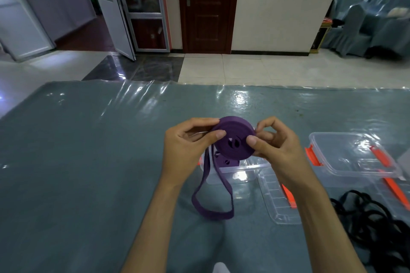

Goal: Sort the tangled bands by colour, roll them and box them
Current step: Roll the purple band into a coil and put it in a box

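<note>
Grip: my left hand and right hand pinch the purple roll.
Risk: I judge its loose tail could unwind the coil.

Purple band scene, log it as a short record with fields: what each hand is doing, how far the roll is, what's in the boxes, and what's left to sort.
left hand: left hand pinches the purple roll at its left edge
right hand: right hand pinches the roll's right edge
roll progress: partly wound; loose tail hangs down to the table
near box: clear box under the hands holds rolled purple bands
far box: second clear box, right, nothing visible inside
lid: clear lid lies flat by the near box
unsorted: black bands tangled at right
</note>
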{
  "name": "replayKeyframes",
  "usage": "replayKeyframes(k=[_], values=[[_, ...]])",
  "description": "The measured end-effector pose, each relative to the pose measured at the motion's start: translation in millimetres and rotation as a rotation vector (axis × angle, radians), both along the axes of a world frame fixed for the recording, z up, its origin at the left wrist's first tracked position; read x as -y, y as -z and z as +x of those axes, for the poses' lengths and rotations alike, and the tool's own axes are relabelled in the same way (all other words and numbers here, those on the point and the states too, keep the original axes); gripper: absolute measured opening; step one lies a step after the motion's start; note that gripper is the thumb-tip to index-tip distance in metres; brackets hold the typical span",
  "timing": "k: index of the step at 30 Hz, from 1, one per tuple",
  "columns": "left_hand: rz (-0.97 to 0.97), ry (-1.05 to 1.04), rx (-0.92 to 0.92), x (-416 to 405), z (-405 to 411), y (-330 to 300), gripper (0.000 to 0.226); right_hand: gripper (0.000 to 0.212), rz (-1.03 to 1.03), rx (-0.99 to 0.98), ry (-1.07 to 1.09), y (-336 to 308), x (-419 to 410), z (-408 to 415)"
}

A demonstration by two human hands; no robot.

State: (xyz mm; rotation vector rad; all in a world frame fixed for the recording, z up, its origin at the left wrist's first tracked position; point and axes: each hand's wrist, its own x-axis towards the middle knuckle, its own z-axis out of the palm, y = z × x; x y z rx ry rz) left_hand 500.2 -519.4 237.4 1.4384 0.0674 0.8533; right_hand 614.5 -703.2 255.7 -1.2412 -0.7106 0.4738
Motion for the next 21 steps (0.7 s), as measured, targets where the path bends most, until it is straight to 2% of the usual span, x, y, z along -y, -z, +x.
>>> replayKeyframes(k=[5,10,13,16,18,21], values=[[-0.067,0.091,0.011,4.2,2.4,5.0,0.031,0.043,0.055,0.109,0.073,-1.3,3.5,-2.5],[-0.078,0.084,0.021,1.7,3.5,-0.4,0.031,0.026,0.009,0.068,0.048,3.0,1.9,-4.1],[-0.117,0.011,0.010,7.0,5.5,1.3,0.028,0.036,-0.013,0.076,0.007,0.1,1.7,-3.3],[-0.181,0.084,-0.027,8.2,5.9,4.5,0.027,0.051,-0.017,0.159,0.056,3.3,2.0,-3.7],[-0.172,0.131,-0.044,5.8,4.4,4.0,0.029,0.044,0.015,0.155,0.061,6.5,0.7,-5.5],[-0.082,0.095,-0.059,6.1,3.3,2.7,0.027,0.038,-0.016,0.082,0.028,7.3,-1.2,-5.0]])
